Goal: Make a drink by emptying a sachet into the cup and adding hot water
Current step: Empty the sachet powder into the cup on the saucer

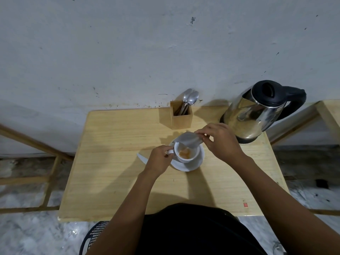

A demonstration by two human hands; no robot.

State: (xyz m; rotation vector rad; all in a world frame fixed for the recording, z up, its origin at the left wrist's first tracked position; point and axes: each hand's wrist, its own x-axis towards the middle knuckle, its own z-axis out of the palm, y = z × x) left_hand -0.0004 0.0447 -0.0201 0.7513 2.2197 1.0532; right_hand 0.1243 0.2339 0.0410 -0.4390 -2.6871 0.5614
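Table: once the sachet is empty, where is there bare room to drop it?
The table is bare across its left half, left of the saucer, and along the near edge. The far right is crowded: kettle, spoon holder, cup, sachet and both hands, left, right.

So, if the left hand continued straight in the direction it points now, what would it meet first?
The left hand points up-right and already grips the handle of the cup. Going straight on, it would press against the cup wall first; beyond that hangs the sachet, though depth is unclear.
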